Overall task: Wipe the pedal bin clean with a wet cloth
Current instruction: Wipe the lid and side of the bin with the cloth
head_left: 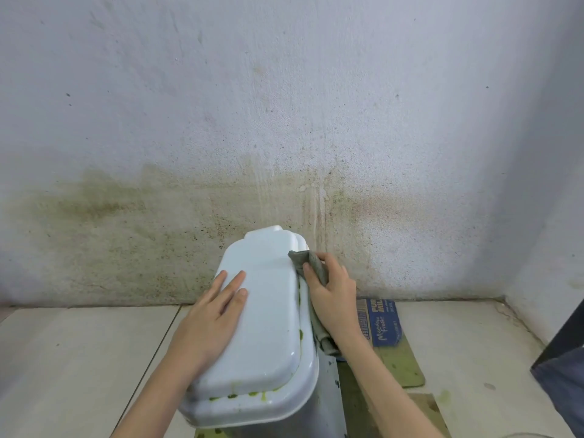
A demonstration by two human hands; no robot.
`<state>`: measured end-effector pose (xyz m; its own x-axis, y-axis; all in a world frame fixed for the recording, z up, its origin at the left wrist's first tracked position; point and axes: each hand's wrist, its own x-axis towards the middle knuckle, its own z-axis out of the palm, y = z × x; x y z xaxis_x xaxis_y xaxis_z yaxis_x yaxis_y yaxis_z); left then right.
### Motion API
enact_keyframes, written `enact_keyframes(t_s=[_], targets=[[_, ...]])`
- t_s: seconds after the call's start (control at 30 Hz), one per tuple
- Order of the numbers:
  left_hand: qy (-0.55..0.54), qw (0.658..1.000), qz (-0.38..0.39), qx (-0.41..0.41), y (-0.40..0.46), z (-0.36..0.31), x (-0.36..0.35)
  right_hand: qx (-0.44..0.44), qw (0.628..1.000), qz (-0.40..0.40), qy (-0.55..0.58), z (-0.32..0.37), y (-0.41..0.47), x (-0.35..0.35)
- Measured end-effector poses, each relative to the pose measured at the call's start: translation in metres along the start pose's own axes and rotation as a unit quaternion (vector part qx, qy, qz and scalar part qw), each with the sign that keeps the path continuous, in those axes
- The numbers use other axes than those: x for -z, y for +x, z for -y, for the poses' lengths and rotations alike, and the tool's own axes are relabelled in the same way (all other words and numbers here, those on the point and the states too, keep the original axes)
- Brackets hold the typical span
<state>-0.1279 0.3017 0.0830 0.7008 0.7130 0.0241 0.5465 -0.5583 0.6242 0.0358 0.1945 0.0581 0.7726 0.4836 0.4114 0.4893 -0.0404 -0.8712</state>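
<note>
With the left hand spread flat on the bin lid at six o'clock, the right hand grips the cloth against its two o'clock edge, yet green grime remains along the near rim.

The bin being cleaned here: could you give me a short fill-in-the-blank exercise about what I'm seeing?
1. The left hand lies flat on the bin's ____.
2. The right hand holds a grey ____ against the bin.
3. Spots of ____ grime sit along the near rim.
4. Behind the bin rises a stained ____.

Missing words: lid; cloth; green; wall
</note>
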Motion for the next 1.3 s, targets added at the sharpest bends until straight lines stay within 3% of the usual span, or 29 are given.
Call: enact_keyframes(t_s=[0.3, 0.5, 0.67, 0.9, 1.0, 1.13, 1.3], targets=[[0.002, 1.0, 0.0, -0.005, 0.003, -0.004, -0.006, -0.063, 0.987, 0.08, -0.125, -0.015, 0.107, -0.028], [-0.001, 1.0, -0.001, -0.006, 0.004, -0.001, -0.006, -0.024, 0.999, -0.007, -0.032, -0.005, 0.005, 0.001], [-0.003, 1.0, -0.009, 0.002, 0.003, 0.007, 0.0, 0.037, 0.999, -0.016, 0.002, 0.022, -0.081, 0.016], [0.006, 1.0, -0.007, -0.001, 0.004, 0.003, -0.002, -0.016, 0.997, 0.008, -0.07, 0.006, 0.006, -0.002], [0.005, 1.0, -0.006, 0.003, 0.004, 0.001, -0.003, -0.003, 0.998, 0.002, -0.065, 0.006, -0.01, 0.006], [0.013, 1.0, -0.002, 0.0, 0.005, -0.001, -0.006, 0.048, 0.998, -0.044, -0.008, 0.018, -0.084, 0.026], [0.012, 1.0, 0.001, 0.006, 0.003, -0.004, -0.007, 0.008, 0.987, 0.014, 0.158, 0.033, -0.122, 0.048]])
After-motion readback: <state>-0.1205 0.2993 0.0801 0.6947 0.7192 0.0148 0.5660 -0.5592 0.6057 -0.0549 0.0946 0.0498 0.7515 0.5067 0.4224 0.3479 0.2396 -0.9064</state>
